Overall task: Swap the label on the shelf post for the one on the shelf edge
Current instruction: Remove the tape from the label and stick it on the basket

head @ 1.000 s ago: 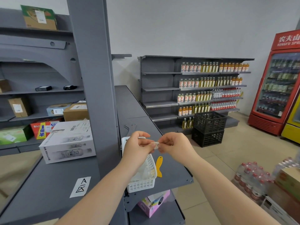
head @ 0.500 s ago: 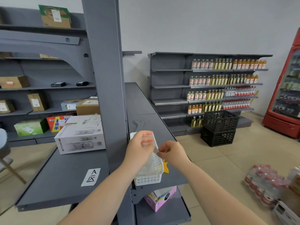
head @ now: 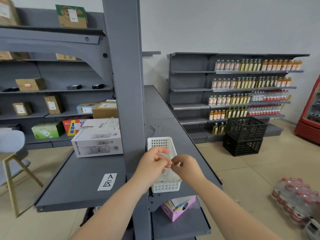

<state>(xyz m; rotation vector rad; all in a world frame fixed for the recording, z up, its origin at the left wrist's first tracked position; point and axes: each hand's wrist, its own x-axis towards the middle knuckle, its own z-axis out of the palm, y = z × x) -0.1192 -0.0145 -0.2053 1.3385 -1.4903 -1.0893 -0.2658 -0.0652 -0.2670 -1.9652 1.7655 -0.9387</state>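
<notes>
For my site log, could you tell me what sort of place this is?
Probably a small shop or stockroom: grey shelving lined with drink bottles, a red drinks fridge, and shrink-wrapped bottle packs on the floor.

Pale grey walls point(head: 225, 23) meet a beige tiled floor point(head: 259, 170). Grey metal shelving point(head: 190, 106) lines the far wall. A red cooler point(head: 310, 122) stands at the right edge.

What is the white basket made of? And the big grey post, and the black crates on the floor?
The white basket looks like moulded plastic: thin grid walls, slightly glossy. The grey post appears to be painted metal, smooth and matte with crisp straight edges. The black crates seem to be rigid plastic too, with open lattice sides; their finish is hard to judge from here.
</notes>
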